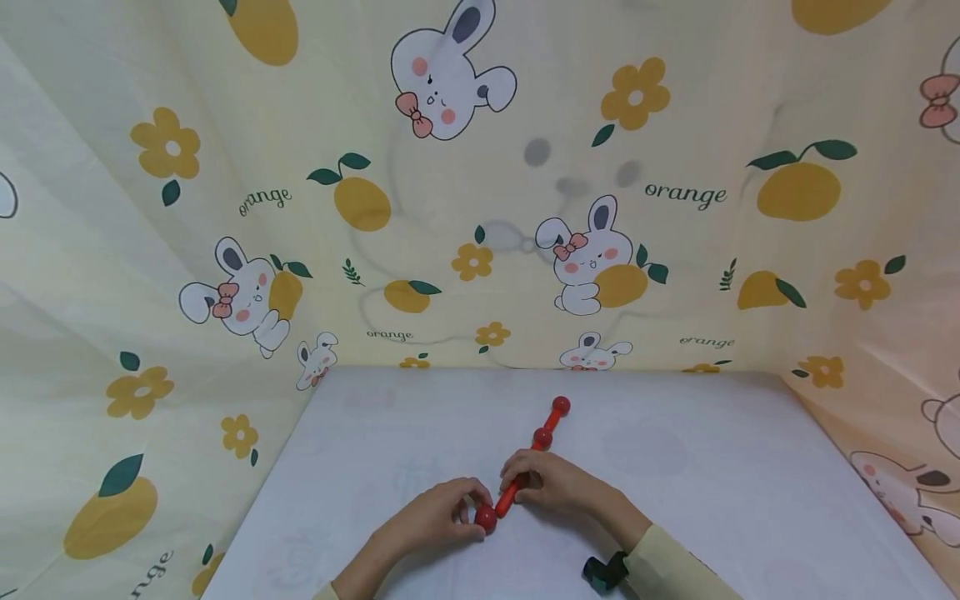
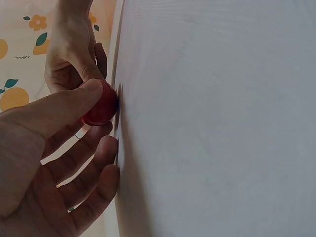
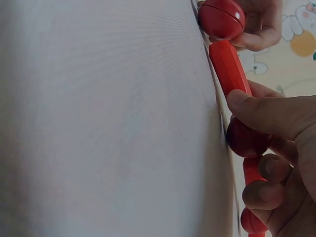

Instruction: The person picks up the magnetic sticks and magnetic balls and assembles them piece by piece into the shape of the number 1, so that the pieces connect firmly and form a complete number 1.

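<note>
My left hand (image 1: 442, 518) pinches a glossy red ball (image 1: 485, 519) between thumb and fingers, low over the white tabletop. Just beside that ball lies the near end of a red rod (image 3: 229, 66); whether they touch, I cannot tell. My right hand (image 1: 558, 485) grips this rod, thumb on top. The right wrist view shows another red ball (image 3: 247, 138) under the right hand, at the rod's other end. Beyond the hand the row goes on with a ball (image 1: 542, 437), a short rod (image 1: 552, 421) and a last ball (image 1: 561, 406). Fingers hide part of the row.
The white table (image 1: 360, 433) runs back to a cream curtain (image 1: 465, 292) printed with rabbits, oranges and flowers, which also hangs along both sides. A dark green and black piece (image 1: 604, 573) sits at the right sleeve's cuff.
</note>
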The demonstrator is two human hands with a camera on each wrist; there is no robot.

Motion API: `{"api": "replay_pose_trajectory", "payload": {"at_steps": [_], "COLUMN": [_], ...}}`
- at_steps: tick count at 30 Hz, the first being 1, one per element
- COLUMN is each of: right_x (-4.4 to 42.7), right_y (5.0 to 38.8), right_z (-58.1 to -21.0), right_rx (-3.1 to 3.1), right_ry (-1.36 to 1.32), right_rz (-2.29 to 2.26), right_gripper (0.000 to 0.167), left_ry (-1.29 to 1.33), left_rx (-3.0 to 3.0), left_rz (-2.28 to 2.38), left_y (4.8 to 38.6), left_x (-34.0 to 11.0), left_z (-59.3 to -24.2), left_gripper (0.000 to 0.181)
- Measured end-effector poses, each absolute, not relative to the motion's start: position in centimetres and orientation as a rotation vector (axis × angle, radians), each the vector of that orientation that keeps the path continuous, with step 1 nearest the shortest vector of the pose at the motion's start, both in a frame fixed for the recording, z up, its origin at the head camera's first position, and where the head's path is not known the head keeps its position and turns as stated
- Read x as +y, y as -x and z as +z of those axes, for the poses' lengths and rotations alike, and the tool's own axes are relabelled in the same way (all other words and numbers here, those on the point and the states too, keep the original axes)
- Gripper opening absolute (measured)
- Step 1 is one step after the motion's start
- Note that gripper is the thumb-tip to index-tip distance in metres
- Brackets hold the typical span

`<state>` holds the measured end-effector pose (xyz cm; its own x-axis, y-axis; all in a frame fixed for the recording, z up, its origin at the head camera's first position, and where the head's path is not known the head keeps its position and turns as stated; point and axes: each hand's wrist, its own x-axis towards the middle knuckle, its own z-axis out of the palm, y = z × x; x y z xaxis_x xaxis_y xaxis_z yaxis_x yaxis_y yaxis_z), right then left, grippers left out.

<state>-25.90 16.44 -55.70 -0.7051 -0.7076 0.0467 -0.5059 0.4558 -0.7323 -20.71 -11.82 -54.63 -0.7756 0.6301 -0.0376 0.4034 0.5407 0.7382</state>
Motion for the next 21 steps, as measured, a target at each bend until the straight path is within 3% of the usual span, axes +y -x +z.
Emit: {"api": "replay_pose_trajectory", "payload": {"at_steps": [21], "right_x": [16.64], "right_y": [25.75], "right_z": [-55.35], "right_rx": [2.416], "right_ry": [1.029], "right_rz": [-1.127], "right_gripper": [0.027], "left_ry": [-0.900], "left_rx": [2.511], "left_rz": [1.071], "left_y": [20.67], "left_x": [-11.00], "left_z": [-55.10], "left_gripper": [0.042]}}
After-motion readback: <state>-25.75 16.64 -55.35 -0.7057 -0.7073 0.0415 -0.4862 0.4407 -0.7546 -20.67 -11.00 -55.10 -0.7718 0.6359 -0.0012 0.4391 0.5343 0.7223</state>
